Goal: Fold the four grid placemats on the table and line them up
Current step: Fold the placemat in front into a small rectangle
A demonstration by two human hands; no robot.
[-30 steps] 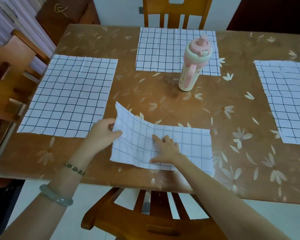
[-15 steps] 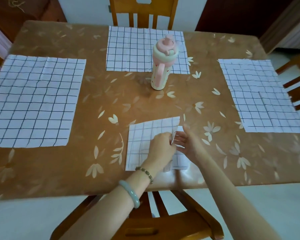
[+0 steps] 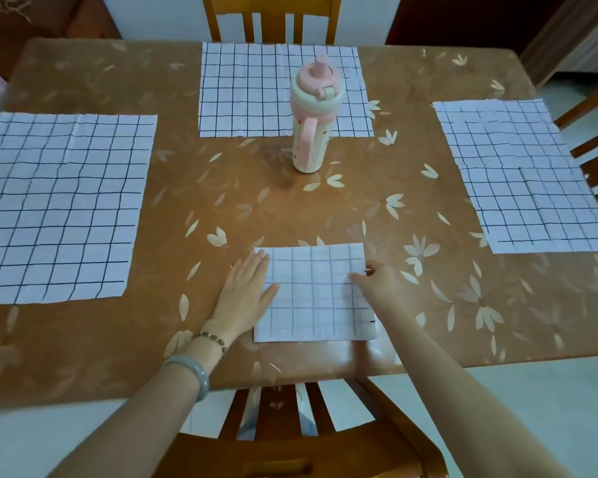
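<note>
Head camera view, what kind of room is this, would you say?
Probably a home dining area: a wooden table with a flower-patterned cover, wooden chairs drawn up around it, grid placemats laid at the seats, and a pink drinking bottle standing mid-table.

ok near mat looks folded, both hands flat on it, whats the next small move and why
Probably lift the left hand off the folded placemat and reach for the unfolded left placemat. The near one already lies small and flat under both hands, the right hand pressing its right edge, while three placemats lie fully open, and the left one sits beside the left hand.
</note>
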